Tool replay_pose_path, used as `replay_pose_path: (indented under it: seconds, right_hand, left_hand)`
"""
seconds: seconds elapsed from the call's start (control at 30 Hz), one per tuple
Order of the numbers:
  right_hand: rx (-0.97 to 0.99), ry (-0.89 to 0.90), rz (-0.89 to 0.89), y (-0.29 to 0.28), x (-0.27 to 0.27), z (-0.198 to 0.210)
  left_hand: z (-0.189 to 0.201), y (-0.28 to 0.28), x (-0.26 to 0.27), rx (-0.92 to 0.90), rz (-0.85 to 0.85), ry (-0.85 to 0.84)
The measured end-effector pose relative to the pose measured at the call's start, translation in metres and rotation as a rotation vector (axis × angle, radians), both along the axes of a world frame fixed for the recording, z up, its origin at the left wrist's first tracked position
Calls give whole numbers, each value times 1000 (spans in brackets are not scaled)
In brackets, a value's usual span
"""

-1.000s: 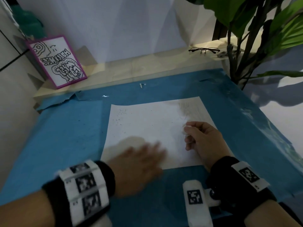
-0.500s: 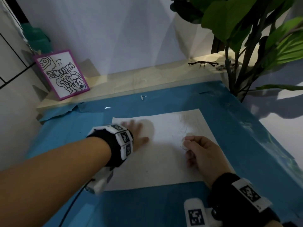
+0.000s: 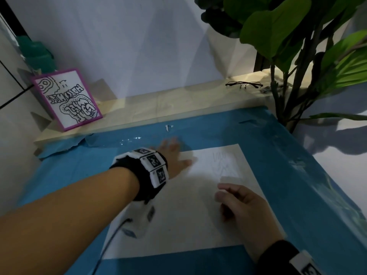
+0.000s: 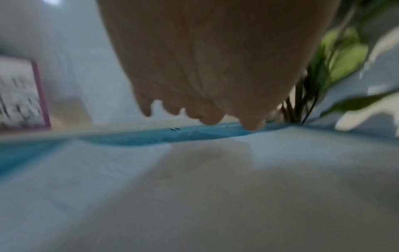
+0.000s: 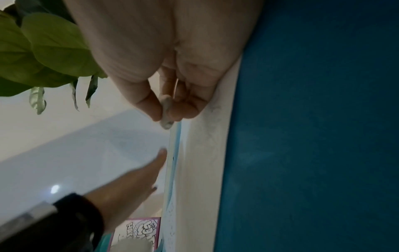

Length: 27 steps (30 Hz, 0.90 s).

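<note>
My left hand (image 3: 173,155) lies palm down with its fingers straight and spread, gripping nothing. It sits over the far left corner of the sheet of paper (image 3: 178,225), and its fingertips reach past the edge onto the blue table cover (image 3: 59,175); motion blur hides whether the palm presses the sheet. My right hand (image 3: 244,207) is at the near right part of the same sheet, its fingers curled. Its thumb and forefinger pinch a small grey-white eraser (image 5: 166,110), which the right wrist view shows held just off the paper. Faint pencil scribbles (image 3: 222,163) mark the sheet's far right corner, between the two hands and beyond the eraser. The sheet lies flat on the cover. Behind the cover runs a pale wooden ledge (image 3: 158,108), which bears a purple-framed drawing (image 3: 67,98) leaning at the left and a pair of glasses (image 3: 243,84) at the right. A leafy plant (image 3: 278,36) stands beside the far right corner.
</note>
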State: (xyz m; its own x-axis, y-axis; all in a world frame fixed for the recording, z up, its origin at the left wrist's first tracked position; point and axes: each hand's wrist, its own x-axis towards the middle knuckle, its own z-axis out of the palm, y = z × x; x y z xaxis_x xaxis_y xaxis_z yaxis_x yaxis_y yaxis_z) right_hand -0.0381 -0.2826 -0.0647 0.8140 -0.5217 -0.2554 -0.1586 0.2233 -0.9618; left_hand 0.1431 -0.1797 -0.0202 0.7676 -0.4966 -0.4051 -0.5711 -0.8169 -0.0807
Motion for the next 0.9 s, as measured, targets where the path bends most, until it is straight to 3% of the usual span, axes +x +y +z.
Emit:
replay_pose_path:
  seconds: [0.1,0.2,0.37,0.57,0.8,0.9]
  right_hand:
    - [-45,71,75,-1,2,12]
    - [-292,110,140,-18,19,33]
    - [-639,241,242,-52,78,56]
    - [-729,411,489,-50,112,44]
    - [-970,474,390,-66,131,43]
    - [-915,445,561,-52,135,40]
  left_hand:
    - [-6,-26,-31,-93,-168,187]
    - [-34,-24,-41,-6,-130,137]
    - [-35,-8,-48,-11,-102,187]
    - [-43,-5,-46,-79,-50,200]
    - [-48,-4,-45,-120,-12,170]
    - [-51,-6,-47,-123,7,137]
